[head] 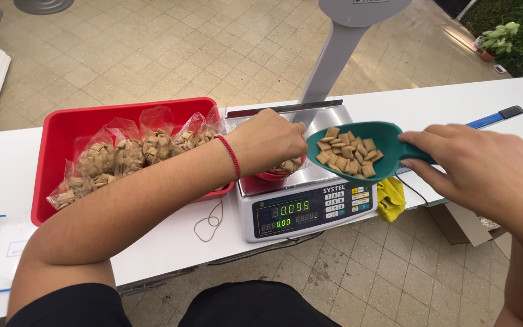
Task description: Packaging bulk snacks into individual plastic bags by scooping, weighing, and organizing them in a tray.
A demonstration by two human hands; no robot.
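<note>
My right hand (473,172) grips the handle of a teal scoop (388,136) filled with several square tan cereal pieces (349,154), held just above the steel pan of a digital scale (310,206). My left hand (267,139), a red string band on its wrist, reaches over a small red bowl (276,175) on the pan and pinches pieces in it; the hand hides most of the bowl. The scale's green display is lit.
A red tray (62,130) on the white table (443,100) holds several clear bags of the same cereal. A rubber band (210,221) lies in front of the tray, a yellow cloth (391,200) beside the scale, clear bags at the left edge.
</note>
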